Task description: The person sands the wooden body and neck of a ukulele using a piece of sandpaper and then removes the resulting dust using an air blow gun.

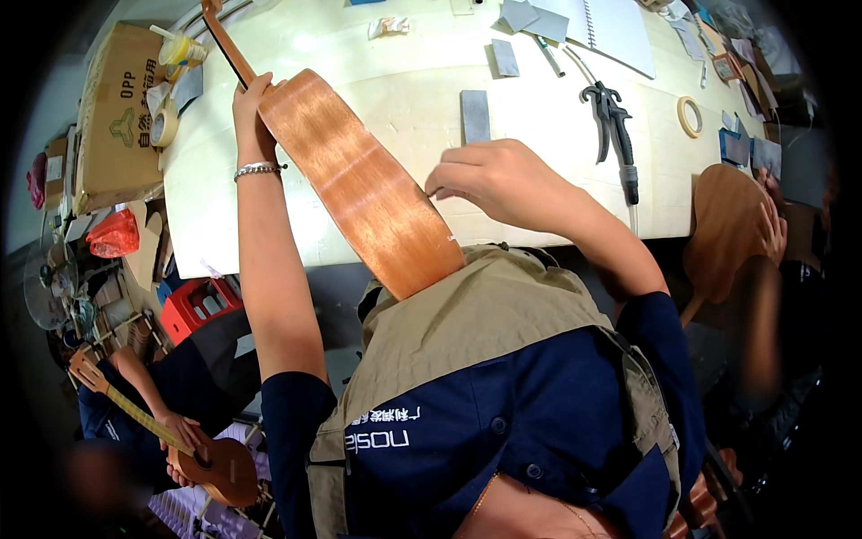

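A brown wooden ukulele (359,180) stands on edge before me, its glossy side panel turned upward. Its lower end rests against my apron, and its neck (229,54) points to the far left. My left hand (254,112) is closed round the neck where it meets the body. My right hand (489,180) is at the right edge of the body, fingers bent and drawn together at the tips. Whatever those fingertips may hold is hidden. Grey abrasive sheets (475,117) lie on the white table (359,54) beyond the right hand.
A black air blow gun (613,135) with a hose and a tape roll (690,117) lie to the right. An open notebook (620,36) is at the far side. A cardboard box (121,117) stands left. Co-workers on both sides hold ukuleles (224,472).
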The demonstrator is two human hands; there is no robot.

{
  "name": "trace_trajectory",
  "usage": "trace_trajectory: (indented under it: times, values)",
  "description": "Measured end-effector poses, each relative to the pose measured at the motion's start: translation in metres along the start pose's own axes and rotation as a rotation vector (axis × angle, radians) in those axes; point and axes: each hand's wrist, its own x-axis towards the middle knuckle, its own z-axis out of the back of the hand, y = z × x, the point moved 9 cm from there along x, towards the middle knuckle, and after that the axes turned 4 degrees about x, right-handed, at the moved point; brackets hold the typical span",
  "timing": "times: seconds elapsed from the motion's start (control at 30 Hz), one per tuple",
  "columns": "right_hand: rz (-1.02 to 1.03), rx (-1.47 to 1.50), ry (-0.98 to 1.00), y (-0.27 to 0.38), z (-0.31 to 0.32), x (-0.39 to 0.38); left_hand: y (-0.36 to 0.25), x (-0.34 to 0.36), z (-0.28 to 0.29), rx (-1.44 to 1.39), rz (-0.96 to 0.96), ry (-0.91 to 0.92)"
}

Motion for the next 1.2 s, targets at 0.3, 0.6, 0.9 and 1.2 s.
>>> trace_trajectory:
  times: [0.3, 0.6, 0.9, 1.2]
  values:
    - [0.097, 0.024, 0.064, 0.005, -0.001, -0.003, 0.004, 0.006, 0.004, -0.002, -0.005, -0.001]
    - [0.065, 0.046, 0.043, 0.005, 0.001, -0.008, -0.001, -0.004, -0.002, 0.008, 0.014, -0.019]
    - [0.082, 0.006, -0.019, 0.006, 0.001, -0.012, 0.006, 0.009, 0.001, 0.008, 0.022, 0.038]
    - [0.04, -0.064, -0.069, -0.003, 0.003, 0.006, 0.005, 0.009, -0.003, 0.045, 0.041, 0.047]
